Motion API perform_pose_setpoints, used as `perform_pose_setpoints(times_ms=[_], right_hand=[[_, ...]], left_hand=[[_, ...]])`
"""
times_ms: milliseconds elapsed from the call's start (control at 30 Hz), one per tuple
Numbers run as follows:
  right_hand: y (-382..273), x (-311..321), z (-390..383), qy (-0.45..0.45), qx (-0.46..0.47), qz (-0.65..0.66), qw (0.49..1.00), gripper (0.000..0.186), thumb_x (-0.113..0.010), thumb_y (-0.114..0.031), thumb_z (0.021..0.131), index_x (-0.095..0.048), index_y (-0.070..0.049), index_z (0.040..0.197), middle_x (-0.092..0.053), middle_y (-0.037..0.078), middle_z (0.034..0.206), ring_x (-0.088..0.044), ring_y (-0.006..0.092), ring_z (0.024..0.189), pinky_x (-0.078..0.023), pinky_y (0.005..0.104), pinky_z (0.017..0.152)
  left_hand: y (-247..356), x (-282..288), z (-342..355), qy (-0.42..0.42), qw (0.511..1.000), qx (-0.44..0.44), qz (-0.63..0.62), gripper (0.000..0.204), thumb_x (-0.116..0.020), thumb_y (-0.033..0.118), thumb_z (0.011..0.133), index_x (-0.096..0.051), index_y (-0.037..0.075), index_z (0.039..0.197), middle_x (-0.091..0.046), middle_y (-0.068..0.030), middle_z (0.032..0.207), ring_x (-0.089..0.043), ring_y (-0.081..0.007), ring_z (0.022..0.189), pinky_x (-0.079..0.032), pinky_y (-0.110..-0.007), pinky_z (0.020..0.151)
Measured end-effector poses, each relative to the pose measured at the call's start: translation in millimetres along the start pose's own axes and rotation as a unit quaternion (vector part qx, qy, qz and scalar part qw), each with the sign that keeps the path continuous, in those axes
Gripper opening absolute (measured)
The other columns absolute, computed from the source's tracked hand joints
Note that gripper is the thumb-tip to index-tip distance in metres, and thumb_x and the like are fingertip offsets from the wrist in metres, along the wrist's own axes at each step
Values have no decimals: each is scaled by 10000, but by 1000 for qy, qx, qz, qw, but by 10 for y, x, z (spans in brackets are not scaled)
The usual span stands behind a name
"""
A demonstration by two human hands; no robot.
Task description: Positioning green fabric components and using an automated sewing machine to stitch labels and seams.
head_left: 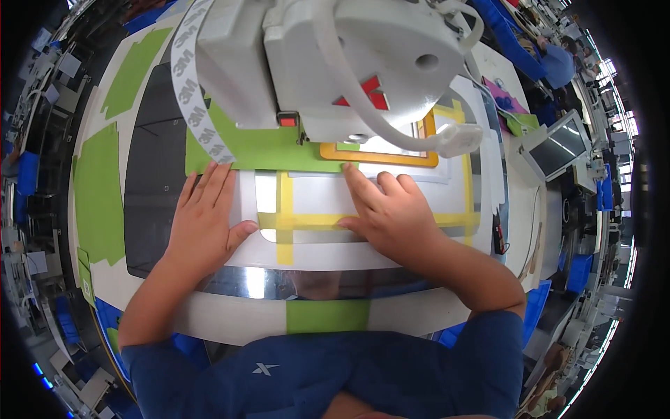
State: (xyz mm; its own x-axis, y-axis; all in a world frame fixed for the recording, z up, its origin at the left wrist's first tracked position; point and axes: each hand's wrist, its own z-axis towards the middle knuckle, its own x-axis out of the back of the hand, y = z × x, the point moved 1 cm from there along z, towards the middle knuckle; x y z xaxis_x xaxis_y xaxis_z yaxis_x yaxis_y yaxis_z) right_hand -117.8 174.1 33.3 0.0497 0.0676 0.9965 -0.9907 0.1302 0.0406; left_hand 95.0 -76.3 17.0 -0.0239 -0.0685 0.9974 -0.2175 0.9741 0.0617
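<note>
My left hand [206, 227] lies with fingers stretched out, its tips at the lower edge of a green sheet [255, 146], by the end of a printed pale tape strip [200, 127]. My right hand [391, 216] has index and middle fingertips on that sheet's edge, the other fingers bent and the thumb apart. An orange frame [377, 160] sits over the sheet's right part, under a white machine head [359, 66]. Beneath my hands is a white board [328, 255] with yellow tape strips [285, 248] and a paler inner rectangle.
A grey plate [153, 188] and green patches [98, 195] are on the left of the worktable [244, 318]. A tilted screen [555, 150] stands at right. Blue bins [579, 272] are around. A person in blue [558, 66] is at the back right.
</note>
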Motion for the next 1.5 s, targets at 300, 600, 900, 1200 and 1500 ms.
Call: perform_pose_setpoints(times_ms=[300, 600, 900, 1200, 1500], right_hand=[[567, 37, -696, 53, -51, -85, 994, 497, -708, -447, 963, -762, 26, 1108, -655, 77, 1378, -552, 230, 940, -443, 363, 801], [870, -12, -1044, 70, -98, -56, 991, 475, -726, -383, 965, -742, 46, 1167, -661, 83, 1365, -600, 257, 1067, -489, 399, 905], [859, 1, -1022, 64, -113, -14, 991, 470, -747, -385, 941, -732, 37, 1147, -672, 139, 1355, -628, 323, 1202, -495, 445, 1024], [810, -18, -986, 22, -83, 101, 991, 400, -728, -442, 945, -601, -62, 955, -617, 266, 1447, -575, 404, 1396, -409, 521, 1201], [817, 8, -1009, 24, -78, 122, 989, 443, -747, -467, 923, -605, -50, 970, -648, 280, 1389, -604, 420, 1347, -425, 521, 1181]], left_hand=[[551, 59, 429, -17, 997, -76, -14, 928, -579, 642, 989, -447, -95, 1538, -374, -261, 1675, -367, -411, 1559, -245, -547, 1293], [709, -22, 632, -55, 985, -125, -107, 872, -548, 592, 1016, -441, -92, 1545, -360, -327, 1655, -369, -491, 1531, -242, -570, 1292], [734, 17, 520, -93, 983, -145, -59, 921, -693, 610, 920, -468, 3, 1575, -387, -343, 1619, -325, -566, 1527, -222, -666, 1263], [757, 29, 516, -137, 978, -125, -100, 996, -628, 754, 865, -501, 78, 1586, -324, -299, 1689, -212, -572, 1575, -137, -702, 1270], [745, 4, 453, -121, 977, -176, 16, 1039, -526, 809, 887, -465, 50, 1594, -343, -378, 1634, -373, -567, 1489, -278, -674, 1208]])
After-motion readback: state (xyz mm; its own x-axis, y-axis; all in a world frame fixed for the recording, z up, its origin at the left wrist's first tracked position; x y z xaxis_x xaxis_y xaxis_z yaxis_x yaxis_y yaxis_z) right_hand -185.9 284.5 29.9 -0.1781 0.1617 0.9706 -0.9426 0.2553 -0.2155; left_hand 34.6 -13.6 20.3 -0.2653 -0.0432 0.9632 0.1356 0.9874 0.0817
